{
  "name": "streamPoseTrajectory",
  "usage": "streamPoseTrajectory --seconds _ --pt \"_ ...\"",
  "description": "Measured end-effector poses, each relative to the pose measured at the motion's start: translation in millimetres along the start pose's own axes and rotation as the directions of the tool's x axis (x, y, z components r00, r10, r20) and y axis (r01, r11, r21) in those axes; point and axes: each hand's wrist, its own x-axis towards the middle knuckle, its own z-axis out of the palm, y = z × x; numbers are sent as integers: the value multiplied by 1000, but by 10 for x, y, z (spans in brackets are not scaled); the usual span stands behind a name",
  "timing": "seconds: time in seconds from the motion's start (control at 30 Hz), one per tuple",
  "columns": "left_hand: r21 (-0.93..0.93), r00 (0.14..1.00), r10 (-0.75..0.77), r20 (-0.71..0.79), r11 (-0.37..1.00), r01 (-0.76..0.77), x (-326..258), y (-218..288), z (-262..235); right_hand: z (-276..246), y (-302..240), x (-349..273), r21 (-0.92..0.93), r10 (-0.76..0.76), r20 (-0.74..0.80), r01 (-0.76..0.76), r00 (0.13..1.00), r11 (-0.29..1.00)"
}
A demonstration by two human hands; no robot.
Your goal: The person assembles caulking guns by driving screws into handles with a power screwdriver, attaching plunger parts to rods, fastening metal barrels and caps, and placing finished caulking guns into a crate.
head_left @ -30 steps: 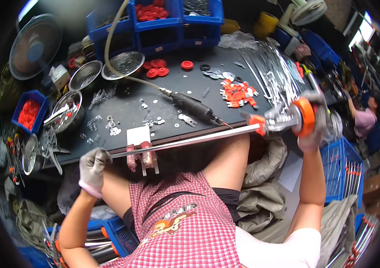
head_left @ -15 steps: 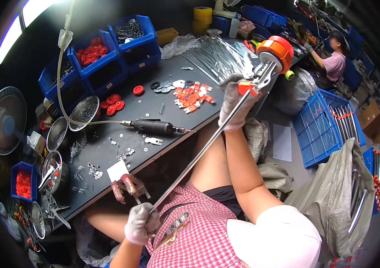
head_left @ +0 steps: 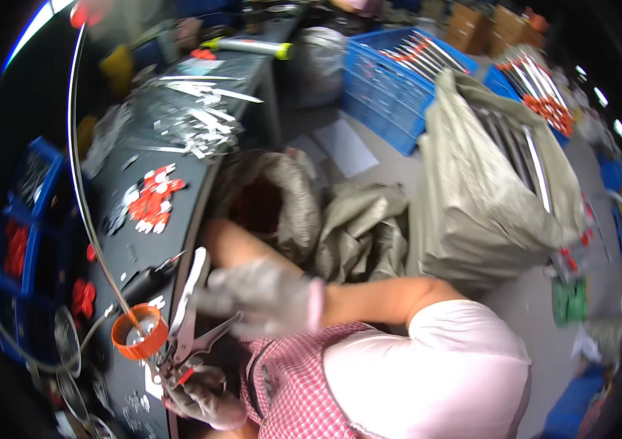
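Note:
A caulking gun without its barrel stands over the table edge. Its orange ring collar (head_left: 140, 333) faces up, and its long metal rod (head_left: 75, 146) rises to a red disc (head_left: 87, 14) at the top edge. My gloved left hand (head_left: 207, 399) is closed around the gun body below the collar, beside a small red part. The silver handle and trigger (head_left: 190, 322) point away from the collar. My gloved right hand (head_left: 263, 296) hovers beside the handle, smeared by motion, so its fingers cannot be made out.
On the dark table (head_left: 117, 245) lie red-and-white clips (head_left: 156, 199), metal strips (head_left: 205, 121) and a black power screwdriver (head_left: 146, 284). Blue bins (head_left: 33, 241) line the far left. Right of the table are open sacks (head_left: 274, 197), a blue crate (head_left: 380, 95) of rods and a large sack (head_left: 472, 197).
My view has swung right. The gun has turned, its rod now pointing up. My left hand went from the rod's end to the gun body; my right hand has let go of it.

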Motion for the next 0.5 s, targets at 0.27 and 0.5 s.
streamPoseTrajectory --seconds 0.27,0.5 --pt "490 949 67 307 844 -219 -209 -392 -91 -4081 895 -2021 -531 593 -803 -512 52 -675" --pt "-442 920 -288 265 812 382 -149 -10 203 -4172 1134 -3284 231 715 -496 -868 -493 -438"
